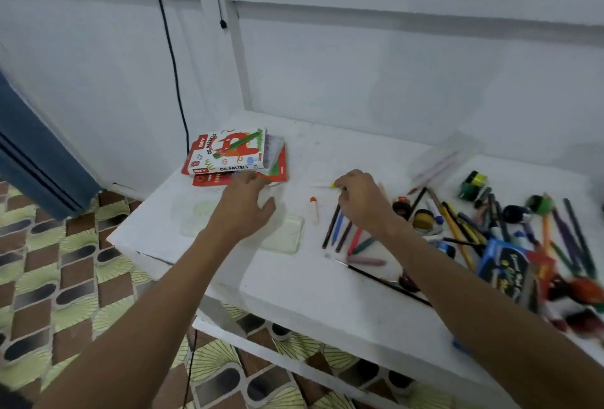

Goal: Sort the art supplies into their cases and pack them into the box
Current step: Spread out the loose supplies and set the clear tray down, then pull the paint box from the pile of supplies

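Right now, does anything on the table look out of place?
Yes. The oil pastels box sits askew on a red pack. At the right, pencils and pens lie crossed in a loose heap, unsorted.

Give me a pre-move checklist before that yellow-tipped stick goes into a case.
1. Right hand pinches the yellow-tipped stick: ok.
2. Left hand free, fingers relaxed: ok.
3. Oil pastels box open to receive it: cannot tell.
4. Clear tray within reach, under the left hand: ok.
5. White crayon lying apart from the stick: ok.
6. Pencil pile on the table sorted: not ok, still mixed.
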`<state>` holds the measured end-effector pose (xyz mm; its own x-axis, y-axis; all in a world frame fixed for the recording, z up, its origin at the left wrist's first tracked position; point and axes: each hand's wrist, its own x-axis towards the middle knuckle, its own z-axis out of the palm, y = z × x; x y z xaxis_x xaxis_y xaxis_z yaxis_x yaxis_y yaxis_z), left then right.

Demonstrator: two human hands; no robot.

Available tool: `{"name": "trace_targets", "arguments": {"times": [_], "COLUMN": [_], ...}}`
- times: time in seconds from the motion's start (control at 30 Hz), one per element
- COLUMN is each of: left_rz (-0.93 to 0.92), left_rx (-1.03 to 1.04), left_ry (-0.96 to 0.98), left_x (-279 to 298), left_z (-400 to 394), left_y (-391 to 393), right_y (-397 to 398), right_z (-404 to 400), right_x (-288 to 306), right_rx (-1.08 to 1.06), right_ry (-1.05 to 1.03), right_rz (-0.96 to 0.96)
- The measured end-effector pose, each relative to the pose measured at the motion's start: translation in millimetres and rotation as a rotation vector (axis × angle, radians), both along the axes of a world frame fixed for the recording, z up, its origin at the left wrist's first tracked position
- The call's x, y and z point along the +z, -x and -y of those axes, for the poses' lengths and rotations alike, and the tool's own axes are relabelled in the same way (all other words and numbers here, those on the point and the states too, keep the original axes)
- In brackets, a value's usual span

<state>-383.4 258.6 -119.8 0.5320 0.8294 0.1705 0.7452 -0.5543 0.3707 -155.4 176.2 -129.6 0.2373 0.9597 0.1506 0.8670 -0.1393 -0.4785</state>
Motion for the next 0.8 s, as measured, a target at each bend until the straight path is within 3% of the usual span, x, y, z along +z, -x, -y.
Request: {"name": "trace_targets", "arguments": {"times": [0.33,0.5,0.63,0.8], "left_rz": [0.138,0.034,-0.047,-0.103], "left_rx": [-0.501,-0.627,-0.592,-0.507], "left_ry": [0.261,0.417,0.415,0.147], "left_x": [17.8,11.6,5.8,-7.3], "left_z": [91.4,141.1,156.8,158.9], "left_y": [-175.2,-220.5,-240.9,-238.2], "right_y": [-112.4,-126.2,-122.2,-119.7], "right_z": [161.8,238.3,262.0,263.2], "right_x": [49.9,52.1,40.8,26.9], "right_rx": [-0.462,-0.670,-0.719,-0.751], "right_ry": [0.129,0.134,0.134,0.160], "right_rz": [-0.041,-0.178,-0.297,-0.446]}}
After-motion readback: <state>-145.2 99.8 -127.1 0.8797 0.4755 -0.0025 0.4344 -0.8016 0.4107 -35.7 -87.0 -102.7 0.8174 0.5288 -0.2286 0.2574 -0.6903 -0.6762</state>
